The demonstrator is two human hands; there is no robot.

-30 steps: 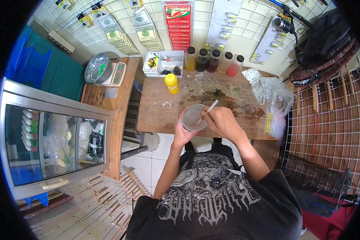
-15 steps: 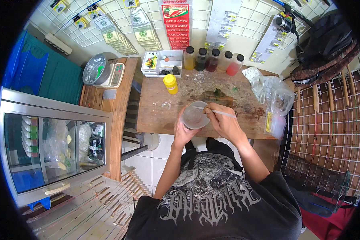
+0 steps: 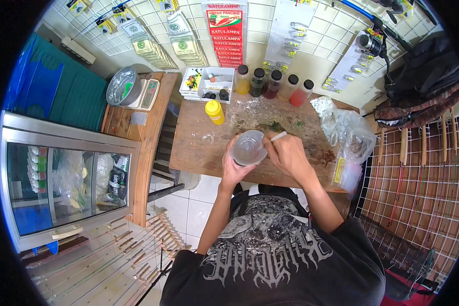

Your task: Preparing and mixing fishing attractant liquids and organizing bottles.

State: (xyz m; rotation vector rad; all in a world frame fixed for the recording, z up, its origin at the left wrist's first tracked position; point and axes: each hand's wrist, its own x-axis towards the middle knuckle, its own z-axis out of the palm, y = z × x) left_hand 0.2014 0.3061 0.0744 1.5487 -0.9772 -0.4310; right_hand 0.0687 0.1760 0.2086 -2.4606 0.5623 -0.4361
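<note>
My left hand (image 3: pixel 232 172) is wrapped round a translucent plastic cup (image 3: pixel 248 148), held above the near edge of the wooden table. The cup is tilted so that its inside shows; something clear or pale is at its bottom. Close against the cup's right side, my right hand (image 3: pixel 290 157) is closed on a thin white stick (image 3: pixel 278 136). One end of the stick sticks out above my fingers; its other end is hidden. Beyond the cup, to the left, a yellow squeeze bottle (image 3: pixel 215 112) stands on the table (image 3: pixel 199 148).
Several dark-capped bottles of coloured liquid (image 3: pixel 272 84) line the table's back. A white divided box (image 3: pixel 209 85) stands beside them, plastic bags (image 3: pixel 357 135) lie at the right. On a side bench (image 3: pixel 132 130) a metal bowl (image 3: pixel 123 87) sits on a scale (image 3: pixel 149 94). A glass-fronted cabinet (image 3: pixel 71 178) is at left.
The white stick has swung from lying across the cup's mouth to a steeper slant at its right rim. My right hand has shifted slightly right. The left hand still holds the cup.
</note>
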